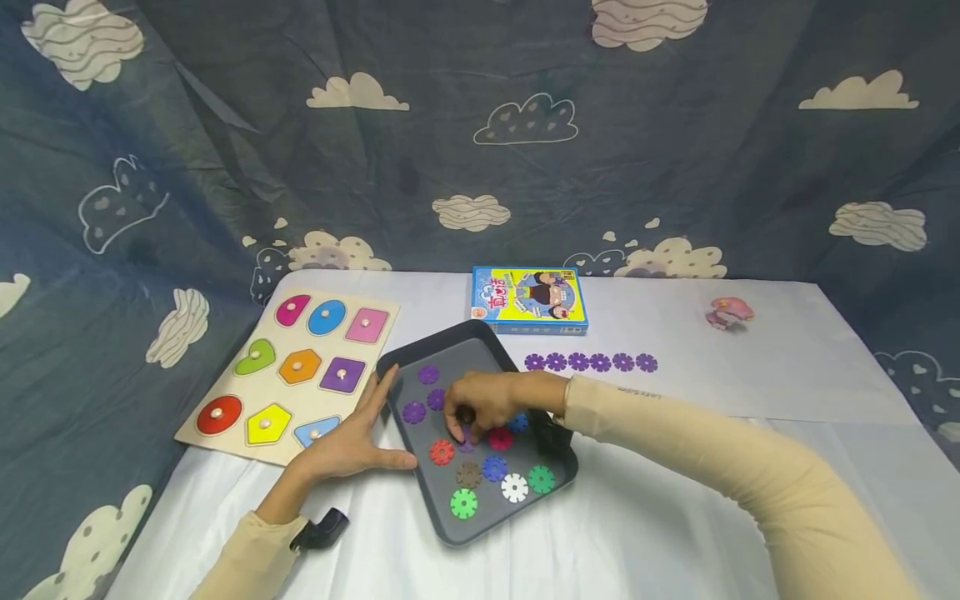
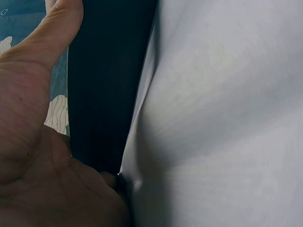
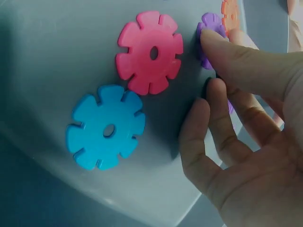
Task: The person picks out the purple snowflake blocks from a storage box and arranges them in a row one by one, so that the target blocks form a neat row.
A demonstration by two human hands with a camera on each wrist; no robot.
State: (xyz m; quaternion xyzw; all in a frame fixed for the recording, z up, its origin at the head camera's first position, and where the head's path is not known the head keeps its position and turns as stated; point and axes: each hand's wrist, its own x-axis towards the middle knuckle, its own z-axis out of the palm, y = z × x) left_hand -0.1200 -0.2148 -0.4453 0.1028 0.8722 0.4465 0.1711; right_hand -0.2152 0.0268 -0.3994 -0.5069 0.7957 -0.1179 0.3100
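Note:
A dark grey tray (image 1: 450, 508) lies at an angle on the white cloth. Notched plastic discs lie in it, among them a pink disc (image 3: 150, 53), a blue disc (image 3: 106, 127), a red disc (image 1: 442, 452) and a white disc (image 1: 514, 487). Over the tray, my right hand (image 1: 483, 400) pinches a purple disc (image 3: 211, 40) by its edge; the thumb is on it and the other fingers are bent. My left hand (image 1: 356, 442) rests against the tray's left side, thumb and fingers spread, and holds nothing. Part of the tray is covered by my right hand and wrist.
Several purple discs (image 1: 577, 362) form a row right of the tray. Behind it stands a blue and yellow box (image 1: 529, 301). A wooden shape puzzle board (image 1: 300, 392) lies to the left. A small pink object (image 1: 730, 312) is at the far right.

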